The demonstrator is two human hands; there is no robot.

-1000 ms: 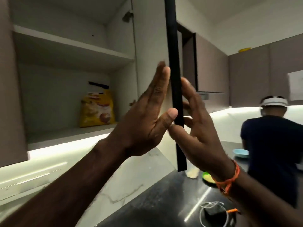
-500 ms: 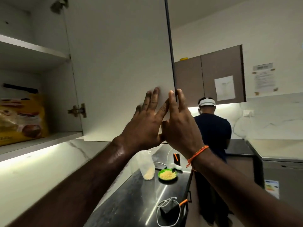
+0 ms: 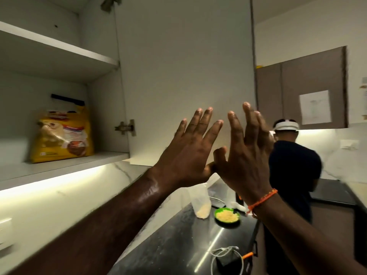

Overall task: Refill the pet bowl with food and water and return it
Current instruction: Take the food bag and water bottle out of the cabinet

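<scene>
1. A white cabinet door [image 3: 184, 76] stands swung open in the middle of the view, its inner face toward the camera, hinge [image 3: 126, 127] at its left edge.
2. Both hands are raised in front of the door: left hand [image 3: 188, 151] with fingers straight and spread, right hand [image 3: 244, 155] likewise splayed, an orange wristband [image 3: 262, 199] on it. Neither holds anything; whether the fingertips touch the door I cannot tell.
3. Inside the cabinet, on the lower shelf [image 3: 65, 165], a yellow food bag [image 3: 62, 133] stands upright, clipped at the top.
4. Below, on the black counter [image 3: 168, 245], the green bowl [image 3: 227, 216] sits well apart from the hands (heaped with pale yellow food, no water visible).
5. Just left of the bowl stands a clear pouch [image 3: 200, 203] with a little pale food at its bottom.
6. Nearer the camera lies a small black box with a white cable [image 3: 226, 257] looped around it.
7. Another person [image 3: 294, 171] in a dark shirt stands at the far counter, back turned.
</scene>
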